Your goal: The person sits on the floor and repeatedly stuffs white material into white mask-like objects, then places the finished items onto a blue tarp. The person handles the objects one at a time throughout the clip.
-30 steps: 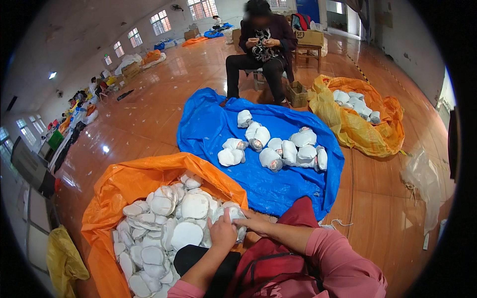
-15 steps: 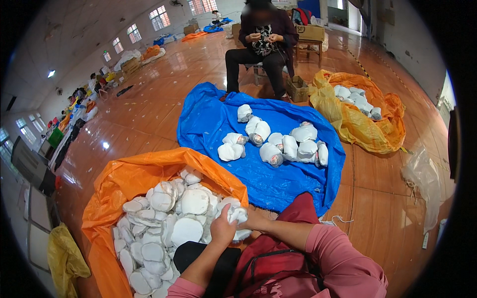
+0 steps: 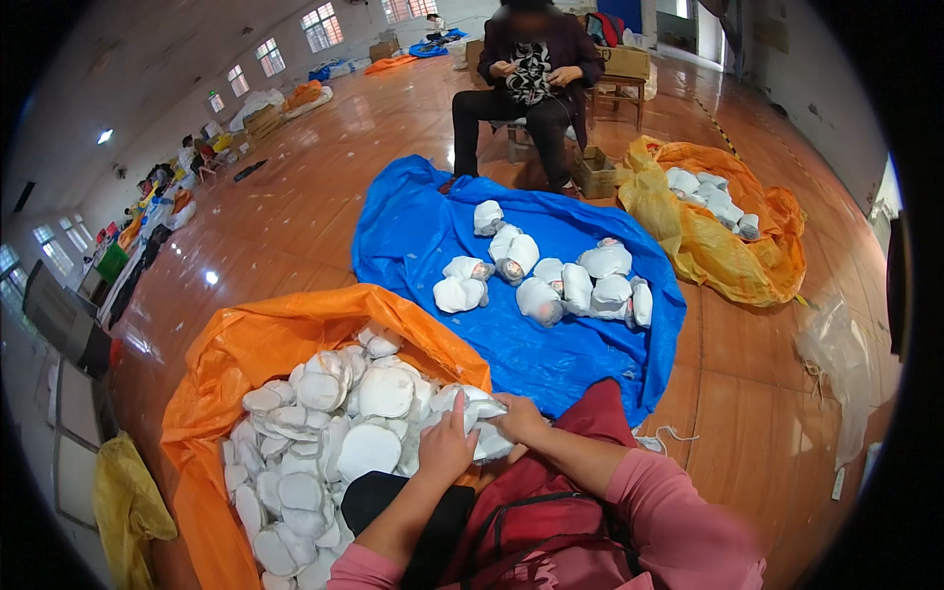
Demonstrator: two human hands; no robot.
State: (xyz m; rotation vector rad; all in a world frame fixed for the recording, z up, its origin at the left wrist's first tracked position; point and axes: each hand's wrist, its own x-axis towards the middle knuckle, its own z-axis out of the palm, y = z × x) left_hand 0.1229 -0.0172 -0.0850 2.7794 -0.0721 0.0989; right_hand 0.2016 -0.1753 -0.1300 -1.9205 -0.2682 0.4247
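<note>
Both hands grip a white pad (image 3: 480, 405), a soft fabric piece with a greyish edge, in front of my red-clad lap. My left hand (image 3: 445, 447) holds its left side, thumb pointing up along it. On the opposite side, my right hand (image 3: 521, 421) pinches the edge with bent fingers. Below and left lies an orange sack (image 3: 236, 344), spread around a heap of similar round white pads (image 3: 369, 452). Ahead, several stuffed white bundles (image 3: 514, 254) rest on a blue plastic sheet (image 3: 413, 221); some have grey ends.
A seated person (image 3: 531, 79) faces me beyond the blue sheet, hands raised at the chest. Beside them stand a small cardboard box (image 3: 594, 175) and a yellow-orange sack (image 3: 659, 231) of white bundles. A clear plastic bag (image 3: 836, 364) lies at right on the tiled floor.
My hands have moved apart, the right one outward to the right. The pad, bunched up before, is now stretched out between them.
</note>
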